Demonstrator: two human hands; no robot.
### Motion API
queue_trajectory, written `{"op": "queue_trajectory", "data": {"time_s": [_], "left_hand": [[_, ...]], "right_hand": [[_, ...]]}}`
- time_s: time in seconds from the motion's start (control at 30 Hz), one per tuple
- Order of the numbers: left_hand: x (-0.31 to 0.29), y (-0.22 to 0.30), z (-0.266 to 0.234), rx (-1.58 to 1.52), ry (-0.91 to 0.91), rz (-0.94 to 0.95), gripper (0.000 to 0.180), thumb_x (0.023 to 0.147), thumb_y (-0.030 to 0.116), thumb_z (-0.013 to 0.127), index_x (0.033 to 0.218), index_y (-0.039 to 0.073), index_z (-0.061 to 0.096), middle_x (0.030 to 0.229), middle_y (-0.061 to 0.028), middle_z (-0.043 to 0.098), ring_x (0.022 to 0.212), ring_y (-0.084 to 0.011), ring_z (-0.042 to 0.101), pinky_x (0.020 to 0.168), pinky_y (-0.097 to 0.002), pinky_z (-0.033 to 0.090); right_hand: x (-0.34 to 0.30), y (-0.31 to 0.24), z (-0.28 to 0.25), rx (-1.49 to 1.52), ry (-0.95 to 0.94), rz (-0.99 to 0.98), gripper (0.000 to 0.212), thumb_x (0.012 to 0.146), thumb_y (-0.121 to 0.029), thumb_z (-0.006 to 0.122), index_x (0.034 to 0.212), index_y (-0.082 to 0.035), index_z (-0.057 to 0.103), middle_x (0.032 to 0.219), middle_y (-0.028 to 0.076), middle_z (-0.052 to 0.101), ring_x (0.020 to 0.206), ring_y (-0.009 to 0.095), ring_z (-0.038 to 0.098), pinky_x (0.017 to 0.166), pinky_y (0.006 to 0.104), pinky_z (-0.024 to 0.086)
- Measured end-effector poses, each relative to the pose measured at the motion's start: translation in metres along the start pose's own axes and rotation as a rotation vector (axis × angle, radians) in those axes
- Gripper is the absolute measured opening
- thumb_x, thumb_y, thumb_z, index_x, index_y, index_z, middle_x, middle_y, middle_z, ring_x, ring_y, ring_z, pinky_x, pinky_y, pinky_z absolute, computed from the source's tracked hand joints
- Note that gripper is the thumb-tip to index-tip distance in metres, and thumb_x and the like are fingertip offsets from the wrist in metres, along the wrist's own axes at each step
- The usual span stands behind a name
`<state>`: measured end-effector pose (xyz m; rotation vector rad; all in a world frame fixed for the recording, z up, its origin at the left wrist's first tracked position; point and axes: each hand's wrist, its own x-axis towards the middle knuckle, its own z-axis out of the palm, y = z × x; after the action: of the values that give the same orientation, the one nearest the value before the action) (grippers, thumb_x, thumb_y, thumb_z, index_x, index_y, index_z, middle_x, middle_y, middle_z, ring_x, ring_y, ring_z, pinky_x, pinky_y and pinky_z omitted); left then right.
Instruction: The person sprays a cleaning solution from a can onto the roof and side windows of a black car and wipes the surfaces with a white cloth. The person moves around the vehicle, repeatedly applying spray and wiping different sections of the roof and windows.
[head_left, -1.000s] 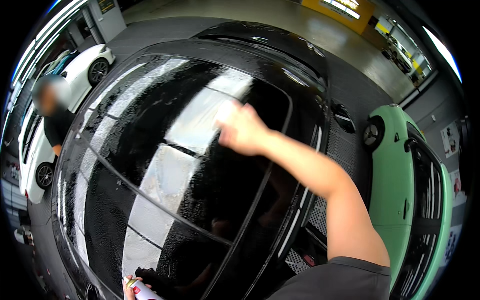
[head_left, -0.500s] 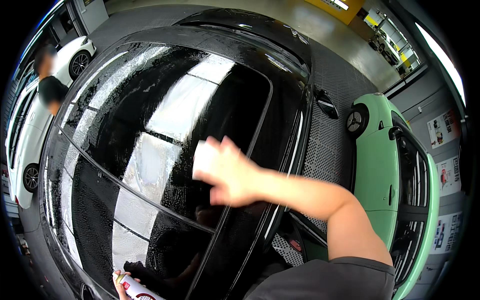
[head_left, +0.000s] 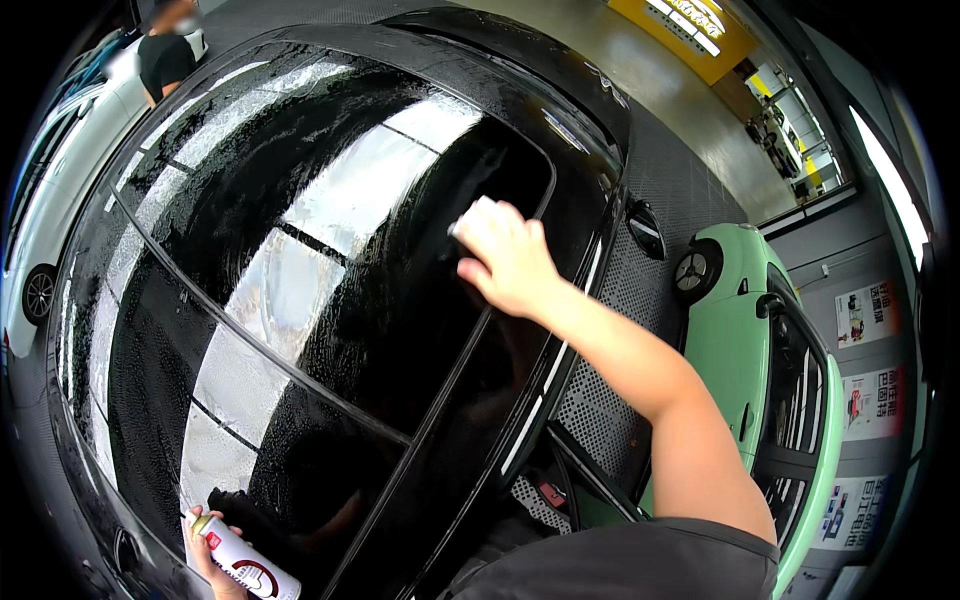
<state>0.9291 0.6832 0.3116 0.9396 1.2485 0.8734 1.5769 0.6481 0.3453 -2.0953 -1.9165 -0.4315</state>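
A black car's glossy roof glass [head_left: 430, 300] spreads out in front of me, streaked with wet film and droplets. My right hand [head_left: 505, 255] is pressed to the glass near the roof's right edge, over a small white wiping pad [head_left: 468, 218]. The fingers cover most of the pad, so whether it is sponge or cloth cannot be told. At the lower left, my left hand [head_left: 215, 560] grips a white aerosol can [head_left: 250, 565] with a gold-coloured top, tilted above the glass. Bright ceiling light reflects in bands across the roof.
A green car [head_left: 735, 340] stands to the right, beyond a perforated grey floor [head_left: 610, 390]. An open door [head_left: 590, 475] of the black car is at my right. Left, a white car [head_left: 75, 190] is parked, and another person [head_left: 165, 60] stands beside the black car. Posters [head_left: 870, 400] hang on the right wall.
My right hand has slid forward and right across the glass with the pad. The left hand and can have come further into view. The other person appears farther forward along the left side.
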Motion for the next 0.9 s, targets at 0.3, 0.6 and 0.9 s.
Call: {"op": "queue_trajectory", "data": {"time_s": [0.3, 0.6, 0.9], "left_hand": [[0.001, 0.007, 0.015, -0.143, -0.025, -0.001, 0.066, 0.092, 0.047, 0.065, 0.142, 0.011, 0.041, 0.114, -0.0135, 0.060, 0.075, -0.0240, 0.069, 0.055, -0.0372, 0.062], [0.006, 0.008, 0.018, -0.125, -0.048, 0.004, 0.065, 0.093, 0.046, 0.064, 0.142, 0.011, 0.041, 0.112, -0.0139, 0.061, 0.075, -0.0241, 0.069, 0.054, -0.0368, 0.062], [-0.001, -0.001, -0.003, -0.063, -0.014, -0.005, 0.059, 0.096, 0.048, 0.060, 0.143, 0.017, 0.044, 0.115, -0.0094, 0.062, 0.078, -0.0212, 0.068, 0.054, -0.0365, 0.061]], "right_hand": [[0.017, 0.009, -0.015, -0.059, -0.175, 0.172, 0.053, 0.084, -0.044, 0.074, 0.121, -0.008, 0.063, 0.133, 0.013, 0.057, 0.125, 0.032, 0.050, 0.085, 0.0502, 0.046], [0.023, 0.044, 0.008, -0.077, -0.030, 0.249, 0.042, 0.091, -0.044, 0.065, 0.118, -0.012, 0.065, 0.122, 0.011, 0.059, 0.120, 0.034, 0.050, 0.087, 0.0526, 0.044], [-0.033, -0.122, -0.015, 0.505, -0.054, -0.363, 0.059, 0.077, -0.056, 0.071, 0.119, -0.016, 0.062, 0.133, 0.014, 0.055, 0.130, 0.041, 0.045, 0.096, 0.0610, 0.037]]}}
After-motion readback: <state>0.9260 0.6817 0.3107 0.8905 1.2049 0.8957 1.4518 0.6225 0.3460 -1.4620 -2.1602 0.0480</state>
